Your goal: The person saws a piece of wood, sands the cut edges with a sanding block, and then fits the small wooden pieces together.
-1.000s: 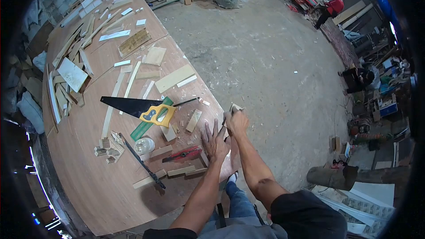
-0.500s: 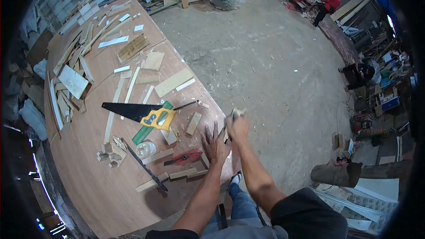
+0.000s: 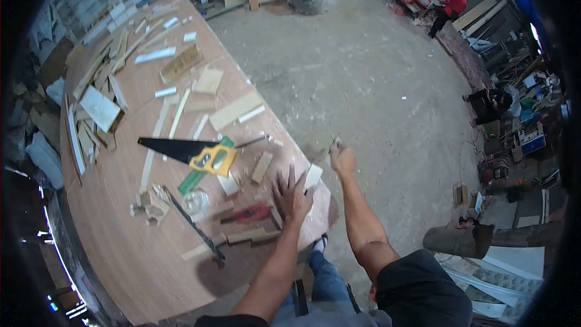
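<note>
Left hand [image 3: 293, 198] nearer, fingers spread; pale block [image 3: 314, 175] at one o'clock | right hand [image 3: 343, 159] gripping blurred piece [image 3: 334, 140]; block at eight

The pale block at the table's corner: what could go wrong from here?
The pale block sits right by the edge of the table, against the left hand; it might slip off if that hold slackens.
The right hand is out past the edge with something too small to identify, which could drop to the floor.
The clear jar stands close beside a long dark bar; a nudge might tip it.
</note>
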{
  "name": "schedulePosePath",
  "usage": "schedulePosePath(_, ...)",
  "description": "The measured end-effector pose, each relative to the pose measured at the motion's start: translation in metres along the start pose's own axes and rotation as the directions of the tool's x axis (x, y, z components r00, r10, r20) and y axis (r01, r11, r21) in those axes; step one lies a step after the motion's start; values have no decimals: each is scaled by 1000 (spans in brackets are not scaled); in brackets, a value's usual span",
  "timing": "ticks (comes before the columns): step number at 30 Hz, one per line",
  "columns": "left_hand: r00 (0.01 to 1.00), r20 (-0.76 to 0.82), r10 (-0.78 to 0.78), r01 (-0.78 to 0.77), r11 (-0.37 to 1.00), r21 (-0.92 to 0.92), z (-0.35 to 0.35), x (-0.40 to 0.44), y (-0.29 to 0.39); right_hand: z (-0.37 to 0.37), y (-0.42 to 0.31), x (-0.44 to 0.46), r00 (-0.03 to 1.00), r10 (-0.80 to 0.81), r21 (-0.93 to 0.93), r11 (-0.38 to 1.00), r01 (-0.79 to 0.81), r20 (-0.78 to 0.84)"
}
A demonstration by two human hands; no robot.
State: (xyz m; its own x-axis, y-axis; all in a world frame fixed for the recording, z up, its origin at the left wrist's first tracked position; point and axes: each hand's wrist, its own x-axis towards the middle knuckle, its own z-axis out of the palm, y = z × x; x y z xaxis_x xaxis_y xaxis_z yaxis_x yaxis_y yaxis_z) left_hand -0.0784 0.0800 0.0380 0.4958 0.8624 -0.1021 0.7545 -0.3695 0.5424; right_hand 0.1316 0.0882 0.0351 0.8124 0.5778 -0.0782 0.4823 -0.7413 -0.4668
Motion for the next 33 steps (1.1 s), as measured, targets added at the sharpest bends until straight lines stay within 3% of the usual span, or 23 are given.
schedulePosePath(4,999,-47,-2,0,999,-47,-5,-2,3,-53,-25,-51,999,36,82,996,-37,8)
schedulePosePath(6,1000,-26,-2,2,1000,-7,-2,-2,1,-58,-51,-86,986,-52,32,998,48,159)
schedulePosePath(9,999,-35,-13,13,1000,-8,2,0,2,-9,-41,-72,994,-80,37,996,77,79)
schedulePosePath(10,998,-57,-16,13,998,-56,1,-2,2,22,-14,-32,988,-39,-121,991,58,152)
schedulePosePath(14,998,-66,-7,1,997,-79,1,-2,1,-2,-21,-24,983,-67,-137,986,91,171)
schedulePosePath(16,999,-39,1,-2,1000,-30,-6,0,1,-36,-57,-80,979,-99,77,993,87,179)
schedulePosePath(17,1000,-4,6,-6,1000,22,-8,-4,1,-24,-54,-87,977,-98,70,994,86,188)
schedulePosePath(19,999,-50,5,-6,1000,-19,-3,2,2,3,-52,-85,984,-176,-111,978,176,10)
schedulePosePath(20,997,-80,4,-9,998,-57,-1,-3,0,5,-51,-65,982,-180,-155,970,188,64)
schedulePosePath(23,1000,-18,-24,23,998,-50,-4,-3,2,6,-47,-25,980,-83,-115,988,105,181)
schedulePosePath(25,999,-5,-41,41,997,-72,-9,-1,3,-16,-63,-59,976,-148,-74,984,161,162)
schedulePosePath(27,996,78,-38,37,999,22,-8,-1,1,-27,-77,-98,978,-142,-8,989,145,152)
schedulePosePath(28,1000,15,-6,6,1000,12,-6,-2,-1,-7,-69,-96,986,-123,-124,983,137,113)
schedulePosePath(29,1000,18,-11,11,1000,17,-7,1,-3,14,-61,-69,985,-122,-121,983,136,119)
schedulePosePath(31,998,-66,17,-24,994,-106,-9,-5,1,37,-38,-14,978,-52,-228,969,99,204)
schedulePosePath(33,998,-63,5,-12,994,-112,-12,4,1,14,-48,-12,989,-47,-136,988,66,138)
